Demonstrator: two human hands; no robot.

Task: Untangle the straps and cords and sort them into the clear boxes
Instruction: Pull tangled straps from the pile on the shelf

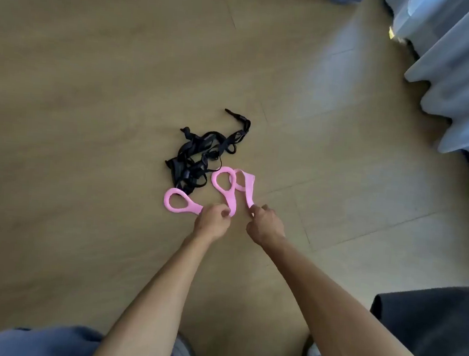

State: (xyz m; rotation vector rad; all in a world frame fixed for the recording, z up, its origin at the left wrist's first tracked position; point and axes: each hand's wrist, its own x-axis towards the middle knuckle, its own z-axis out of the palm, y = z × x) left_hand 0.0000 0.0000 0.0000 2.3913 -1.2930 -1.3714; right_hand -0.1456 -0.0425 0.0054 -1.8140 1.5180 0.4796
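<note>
Where the head view looks down on a wooden floor (pixel 94 80), the items stand as follows. Item one: pink strap (pixel 223 189), a flat band lying on the floor in several loops; one closed loop lies to the left at (pixel 180 204), a second loop sits higher and to the right, and a folded length runs beyond that toward the right hand. Item two: left hand (pixel 212 218), arm bare and reaching forward, fingers curled and pinching the pink strap where the left loop meets the middle loop. Item three: right hand (pixel 266 221), arm bare, fingers curled and pinching the other end of the pink strap just beside the left hand; the two hands are near each other but apart. Item four: black straps (pixel 201 158), a tangled heap of narrow dark webbing with what look like buckles, lying on the floor just beyond the pink strap and touching or overlapping it at the heap's near edge; one free end trails up and to the right. Whether the black heap is one strap or several cannot be told. Item five: pale curtain (pixel 450 69), hanging in folds along the upper right, its hem at the floor. Item six: dark cloth-covered shape (pixel 426 336) at the lower right edge, kind not clear. Item seven: blue-grey fabric (pixel 29 341) along the bottom left edge, likely the person's clothing.
</note>
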